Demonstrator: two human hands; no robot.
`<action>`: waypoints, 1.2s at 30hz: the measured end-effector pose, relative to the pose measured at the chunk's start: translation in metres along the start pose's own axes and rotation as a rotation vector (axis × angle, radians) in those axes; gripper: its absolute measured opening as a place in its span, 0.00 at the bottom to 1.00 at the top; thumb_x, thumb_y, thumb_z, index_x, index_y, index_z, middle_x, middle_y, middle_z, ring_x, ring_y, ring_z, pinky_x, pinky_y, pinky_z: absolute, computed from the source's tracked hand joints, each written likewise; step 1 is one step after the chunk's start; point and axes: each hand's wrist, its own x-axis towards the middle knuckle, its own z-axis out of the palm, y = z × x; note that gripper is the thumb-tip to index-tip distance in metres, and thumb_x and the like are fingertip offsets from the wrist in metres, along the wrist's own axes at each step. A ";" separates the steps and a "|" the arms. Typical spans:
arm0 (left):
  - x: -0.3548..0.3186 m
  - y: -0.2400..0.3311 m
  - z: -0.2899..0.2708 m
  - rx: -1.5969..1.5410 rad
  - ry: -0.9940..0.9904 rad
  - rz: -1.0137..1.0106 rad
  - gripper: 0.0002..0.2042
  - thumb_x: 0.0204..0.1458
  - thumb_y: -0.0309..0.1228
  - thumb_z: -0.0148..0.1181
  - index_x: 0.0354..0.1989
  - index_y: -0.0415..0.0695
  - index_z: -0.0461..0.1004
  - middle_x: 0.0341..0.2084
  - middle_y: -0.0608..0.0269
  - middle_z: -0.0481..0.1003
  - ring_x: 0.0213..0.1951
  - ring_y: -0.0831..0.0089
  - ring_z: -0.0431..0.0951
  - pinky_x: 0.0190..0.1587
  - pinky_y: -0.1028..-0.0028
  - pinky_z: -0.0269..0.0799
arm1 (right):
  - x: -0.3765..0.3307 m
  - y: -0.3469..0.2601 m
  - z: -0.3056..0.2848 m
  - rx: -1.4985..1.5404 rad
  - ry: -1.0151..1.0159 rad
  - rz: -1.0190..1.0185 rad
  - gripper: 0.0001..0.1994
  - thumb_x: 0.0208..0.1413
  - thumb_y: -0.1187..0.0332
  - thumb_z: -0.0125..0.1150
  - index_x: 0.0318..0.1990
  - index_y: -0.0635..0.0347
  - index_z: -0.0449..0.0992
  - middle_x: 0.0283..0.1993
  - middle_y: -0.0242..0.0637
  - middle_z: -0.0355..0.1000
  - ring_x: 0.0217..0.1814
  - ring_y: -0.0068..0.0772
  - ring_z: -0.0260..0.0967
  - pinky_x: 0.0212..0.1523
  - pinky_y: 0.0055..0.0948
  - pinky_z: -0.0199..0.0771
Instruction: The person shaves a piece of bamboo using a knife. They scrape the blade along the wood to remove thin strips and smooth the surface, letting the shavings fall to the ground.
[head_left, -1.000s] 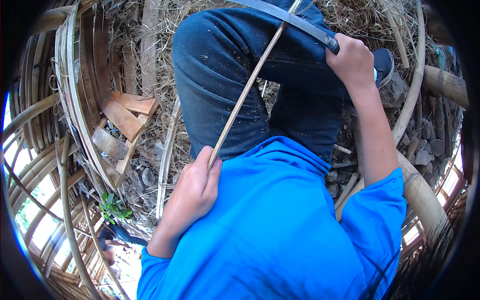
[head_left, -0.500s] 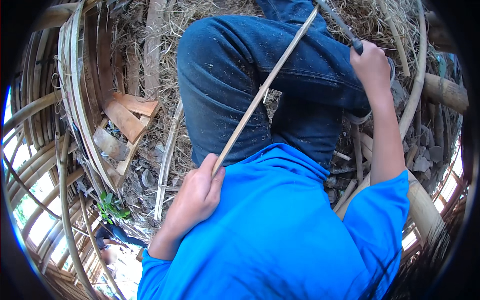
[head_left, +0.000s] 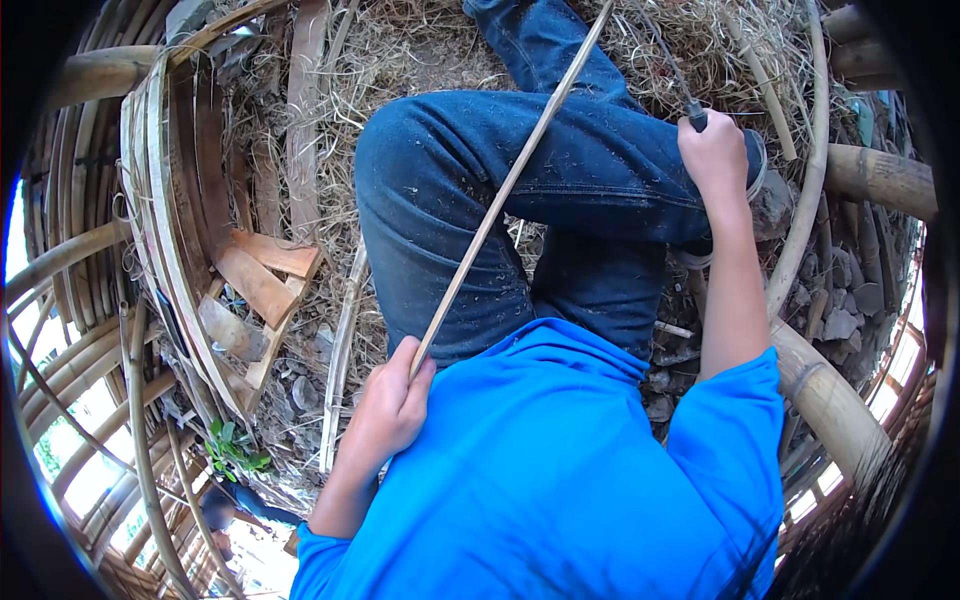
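Observation:
My left hand (head_left: 392, 408) is closed around the near end of a long thin bamboo strip (head_left: 505, 190). The strip runs up and to the right across my bent knee in blue jeans (head_left: 450, 170) and leaves the picture at the top. My right hand (head_left: 715, 152) grips the dark handle of a knife (head_left: 692, 112) beyond the knee, to the right of the strip. The knife's thin blade points up toward the top edge, and its tip is hard to make out against the straw.
Dry straw (head_left: 400, 50) covers the ground around my legs. A bundle of curved bamboo slats (head_left: 165, 220) and short wood offcuts (head_left: 262, 275) lie at the left. Thick bamboo poles (head_left: 830, 400) curve along the right, with stones (head_left: 845, 300) beside them.
The knife blade has swung from lying across the strip, pointing left, to pointing up on the strip's right. The strip's far end has tilted right, and my left hand has dropped slightly.

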 end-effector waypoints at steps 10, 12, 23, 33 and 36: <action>0.032 0.030 -0.015 -0.109 -0.129 0.085 0.04 0.56 0.27 0.47 0.35 0.38 0.64 0.20 0.59 0.65 0.25 0.70 0.66 0.30 0.70 0.63 | -0.115 -0.088 -0.002 1.128 -0.339 -0.039 0.18 0.48 0.62 0.70 0.18 0.56 0.65 0.17 0.22 0.64 0.21 0.10 0.55 0.21 0.17 0.56; 0.034 0.039 -0.013 -0.083 -0.128 0.095 0.04 0.55 0.26 0.47 0.36 0.38 0.64 0.20 0.56 0.67 0.24 0.65 0.69 0.30 0.68 0.64 | -0.130 -0.101 0.010 1.278 -0.374 -0.064 0.18 0.47 0.64 0.71 0.18 0.55 0.64 0.18 0.22 0.64 0.20 0.09 0.55 0.21 0.16 0.56; 0.000 0.063 -0.043 0.187 0.199 0.519 0.21 0.45 0.17 0.56 0.51 0.38 0.71 0.31 0.49 0.76 0.28 0.55 0.77 0.33 0.66 0.73 | -0.139 -0.106 0.003 1.576 -0.485 0.211 0.12 0.54 0.70 0.61 0.22 0.57 0.65 0.32 0.47 0.76 0.13 0.16 0.60 0.14 0.19 0.62; 0.004 0.056 -0.046 0.122 0.512 0.847 0.21 0.31 0.15 0.61 0.40 0.37 0.77 0.28 0.53 0.78 0.27 0.63 0.80 0.29 0.72 0.75 | -0.169 -0.088 -0.045 1.206 -0.642 -0.062 0.13 0.54 0.70 0.60 0.20 0.58 0.66 0.14 0.23 0.61 0.15 0.12 0.54 0.16 0.19 0.52; 0.007 0.060 -0.044 0.129 0.522 0.914 0.20 0.31 0.16 0.61 0.39 0.36 0.77 0.27 0.54 0.78 0.28 0.64 0.81 0.30 0.71 0.76 | -0.184 -0.093 -0.062 0.926 -0.617 -0.374 0.15 0.53 0.70 0.61 0.18 0.62 0.65 0.13 0.27 0.58 0.17 0.14 0.49 0.17 0.25 0.49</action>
